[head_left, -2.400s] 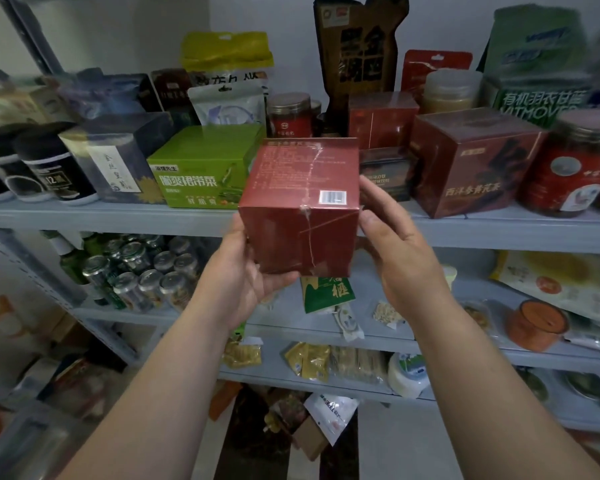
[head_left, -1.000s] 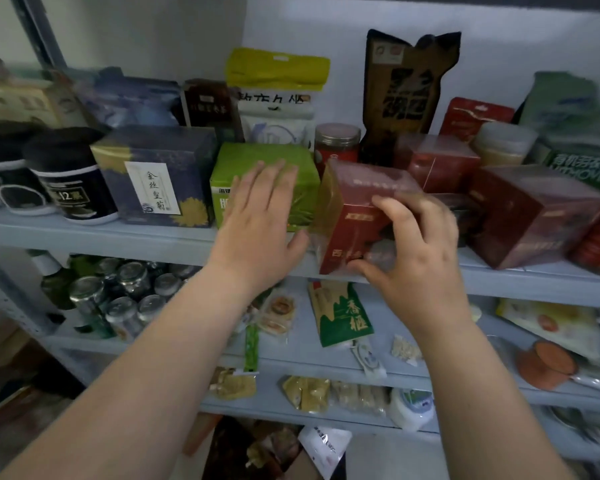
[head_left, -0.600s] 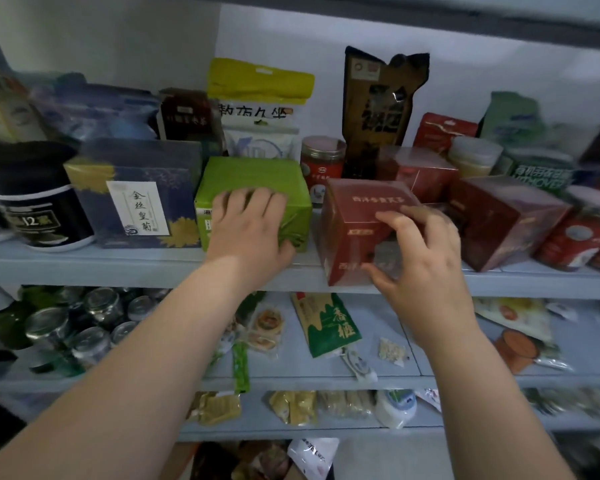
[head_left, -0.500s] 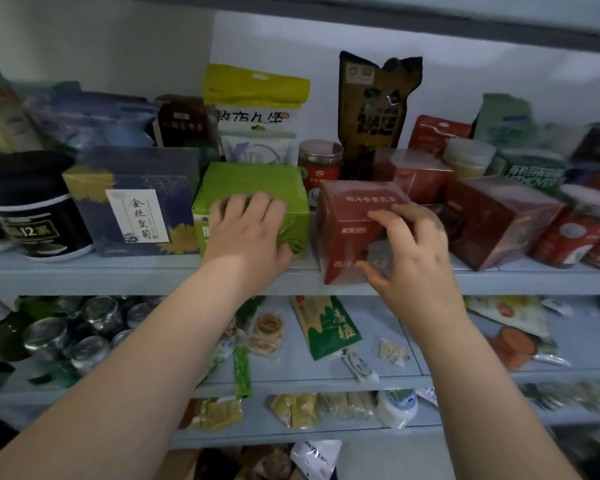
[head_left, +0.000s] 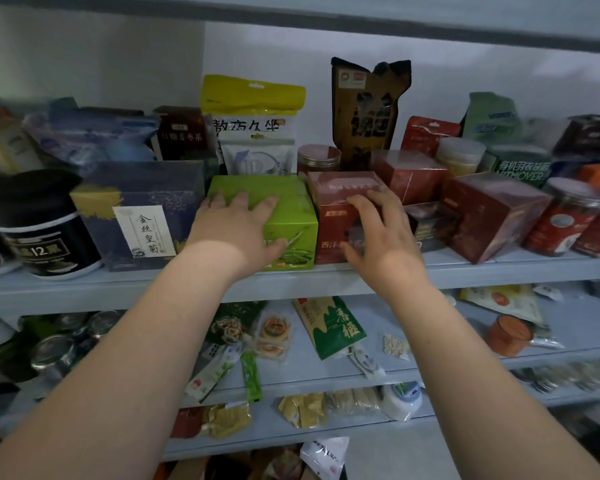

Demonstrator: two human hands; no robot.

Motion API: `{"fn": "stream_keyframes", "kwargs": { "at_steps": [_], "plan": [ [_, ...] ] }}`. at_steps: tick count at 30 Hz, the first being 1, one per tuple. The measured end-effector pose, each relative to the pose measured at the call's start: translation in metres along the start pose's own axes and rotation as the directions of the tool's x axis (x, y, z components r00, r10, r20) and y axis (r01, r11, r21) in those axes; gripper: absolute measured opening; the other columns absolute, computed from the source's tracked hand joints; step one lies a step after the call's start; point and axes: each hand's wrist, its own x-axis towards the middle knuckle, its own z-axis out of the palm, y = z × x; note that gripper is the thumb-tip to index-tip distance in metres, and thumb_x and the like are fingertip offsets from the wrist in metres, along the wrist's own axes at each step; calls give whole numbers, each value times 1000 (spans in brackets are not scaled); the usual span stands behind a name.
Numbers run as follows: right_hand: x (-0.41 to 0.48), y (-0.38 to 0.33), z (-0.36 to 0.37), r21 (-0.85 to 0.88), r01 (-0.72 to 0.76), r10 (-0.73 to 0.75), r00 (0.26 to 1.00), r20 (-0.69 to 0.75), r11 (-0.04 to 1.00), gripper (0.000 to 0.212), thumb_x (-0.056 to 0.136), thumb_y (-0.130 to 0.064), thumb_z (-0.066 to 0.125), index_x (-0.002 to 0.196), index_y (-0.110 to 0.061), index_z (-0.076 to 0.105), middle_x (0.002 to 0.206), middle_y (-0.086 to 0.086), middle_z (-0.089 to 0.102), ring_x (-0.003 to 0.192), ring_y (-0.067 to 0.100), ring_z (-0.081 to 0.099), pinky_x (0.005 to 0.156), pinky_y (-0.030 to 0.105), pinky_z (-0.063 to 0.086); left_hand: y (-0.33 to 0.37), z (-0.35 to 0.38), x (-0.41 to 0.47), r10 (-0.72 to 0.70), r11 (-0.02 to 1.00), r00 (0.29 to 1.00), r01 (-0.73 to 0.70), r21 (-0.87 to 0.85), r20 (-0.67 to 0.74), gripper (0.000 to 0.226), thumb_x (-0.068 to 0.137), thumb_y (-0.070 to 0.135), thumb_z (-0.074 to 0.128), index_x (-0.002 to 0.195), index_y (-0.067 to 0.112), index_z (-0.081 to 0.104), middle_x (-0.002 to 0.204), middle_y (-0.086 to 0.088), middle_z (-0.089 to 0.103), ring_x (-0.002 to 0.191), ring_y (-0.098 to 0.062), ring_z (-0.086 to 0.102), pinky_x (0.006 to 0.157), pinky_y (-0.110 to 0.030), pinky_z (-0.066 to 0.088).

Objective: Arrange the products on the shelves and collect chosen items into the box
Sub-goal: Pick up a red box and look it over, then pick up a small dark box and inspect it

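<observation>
1. Below the fingers, on the lower shelf: a green pouch lying flat among small sachets.
2. Left hand open, fingers spread flat across the top of the green box at the front of the upper shelf.
3. Right hand gripping the red box, fingers curled over its top, thumb against its front; box upright on the same shelf, just beside the green box.
4. Left of the left fingers: a navy box.
5. Beyond the fingers, toward the wall: a round jar, a yellow-topped pouch, a tall dark pouch.

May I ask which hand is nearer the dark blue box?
Left. The left hand rests on the green box beside the dark blue box; the right hand grips the red box further right.
</observation>
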Motion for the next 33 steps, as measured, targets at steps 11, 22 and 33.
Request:
{"fn": "stream_keyframes", "kwargs": {
  "at_steps": [11,22,33],
  "plan": [
    [-6,8,-14,-15,78,-77,993,86,997,74,85,-23,75,152,-12,45,156,21,39,154,40,21,116,68,29,7,0,-12,-36,999,996,34,-26,-85,79,95,70,38,161,31,19,164,-15,26,151,-44,20,123,-56,18],
    [-21,139,-97,-74,-48,44,997,-57,996,67,88,-32,67,150,-20,45,158,13,39,156,34,13,124,59,6,178,10,-24,285,861,743,-477,-180,-606,51,89,32,60,134,9,59,126,-10,58,118,-30,54,98,-39,49],
    [-5,219,-107,-60,-42,56,963,262,997,65,100,-33,56,158,-19,32,166,15,26,156,35,15,125,58,9,278,-25,83,32,975,999,-37,-221,-25,59,94,36,62,143,18,35,147,-16,42,132,-40,44,109,-52,41]
  ]
}}
